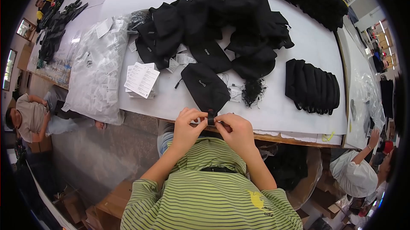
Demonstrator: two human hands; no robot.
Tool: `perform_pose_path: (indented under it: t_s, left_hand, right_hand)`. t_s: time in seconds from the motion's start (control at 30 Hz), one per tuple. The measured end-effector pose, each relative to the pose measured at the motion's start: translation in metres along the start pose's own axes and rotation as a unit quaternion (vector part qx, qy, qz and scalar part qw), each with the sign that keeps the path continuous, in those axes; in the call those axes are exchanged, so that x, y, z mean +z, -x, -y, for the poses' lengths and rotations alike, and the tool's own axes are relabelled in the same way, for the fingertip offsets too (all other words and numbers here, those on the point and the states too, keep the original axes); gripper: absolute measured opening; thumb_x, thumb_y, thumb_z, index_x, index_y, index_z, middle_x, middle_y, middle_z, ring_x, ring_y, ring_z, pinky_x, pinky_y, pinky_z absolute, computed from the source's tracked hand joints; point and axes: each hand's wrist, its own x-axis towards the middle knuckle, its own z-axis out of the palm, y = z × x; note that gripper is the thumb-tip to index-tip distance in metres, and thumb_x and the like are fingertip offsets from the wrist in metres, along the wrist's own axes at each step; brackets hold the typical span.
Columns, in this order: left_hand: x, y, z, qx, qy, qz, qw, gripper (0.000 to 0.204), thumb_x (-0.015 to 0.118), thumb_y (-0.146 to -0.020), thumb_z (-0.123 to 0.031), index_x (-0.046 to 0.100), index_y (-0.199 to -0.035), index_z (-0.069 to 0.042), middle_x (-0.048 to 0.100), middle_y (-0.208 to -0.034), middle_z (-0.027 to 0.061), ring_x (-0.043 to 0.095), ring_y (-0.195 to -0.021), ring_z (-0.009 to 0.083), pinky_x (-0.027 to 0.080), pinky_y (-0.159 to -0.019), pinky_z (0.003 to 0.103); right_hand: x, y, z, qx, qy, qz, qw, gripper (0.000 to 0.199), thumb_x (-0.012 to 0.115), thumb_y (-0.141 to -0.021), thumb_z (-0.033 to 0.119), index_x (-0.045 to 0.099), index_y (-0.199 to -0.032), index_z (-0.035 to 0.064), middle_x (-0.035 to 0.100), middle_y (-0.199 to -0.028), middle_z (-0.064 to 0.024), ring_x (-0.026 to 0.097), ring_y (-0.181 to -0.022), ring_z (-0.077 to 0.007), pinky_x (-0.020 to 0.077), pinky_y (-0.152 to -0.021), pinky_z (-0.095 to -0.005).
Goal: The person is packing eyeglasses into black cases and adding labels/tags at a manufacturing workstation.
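A black fabric pouch [207, 85] lies at the table's front edge, with a zip pull sticking out on its left. A short black strap [211, 117] comes off its near end. My left hand [188, 125] pinches this strap from the left, thumb and finger pressed together. From the other side my right hand [236, 128] pinches the same strap. The fingers cover part of it, and fine detail there is too small to make out. Beyond the pouch lies a loose heap of black pouches [209, 16].
White printed tags [142, 78] are stacked left of the pouch, beside a large clear bag [96, 72] of tags. Black thread scraps [253, 92] lie to the right, then a neat row of folded black pouches [311, 85]. Other people sit or stand at both sides.
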Motion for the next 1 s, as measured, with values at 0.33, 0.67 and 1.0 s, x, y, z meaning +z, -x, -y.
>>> perform_pose_path:
  t_s: [0.33,0.67,1.0]
  left_hand:
    - [-0.015,-0.002,-0.013,-0.063,0.307,-0.009,0.95,0.009,0.06,-0.091,-0.007,0.057,-0.097,-0.001,0.059,-0.092,0.0029,0.053,-0.073,0.0071,0.045,-0.069,0.021]
    - [-0.018,-0.003,-0.044,-0.106,0.355,0.092,0.924,0.01,0.062,-0.091,-0.007,0.061,-0.098,-0.001,0.056,-0.07,-0.0074,0.04,-0.058,-0.0035,0.027,-0.052,0.015]
    - [-0.01,0.0,-0.051,-0.061,0.213,0.132,0.966,0.006,0.067,-0.085,-0.005,0.064,-0.089,-0.001,0.036,-0.057,-0.009,0.026,-0.055,0.0002,0.019,-0.049,0.02]
  right_hand:
    - [-0.026,-0.003,0.0,0.112,-0.247,-0.02,0.962,0.018,0.067,-0.083,0.004,0.061,-0.1,0.0064,0.057,-0.072,0.0027,0.053,-0.065,-0.0059,0.0361,-0.057,-0.0205]
    - [-0.038,0.003,-0.006,0.14,-0.532,0.022,0.835,0.018,0.065,-0.083,0.0,0.053,-0.096,0.0039,0.064,-0.083,-0.0081,0.062,-0.077,-0.0134,0.0487,-0.067,-0.0234]
    - [-0.018,0.008,-0.009,0.161,-0.487,-0.006,0.858,0.011,0.066,-0.088,0.009,0.06,-0.089,-0.0006,0.07,-0.081,-0.0111,0.067,-0.076,-0.0137,0.0466,-0.06,-0.0217]
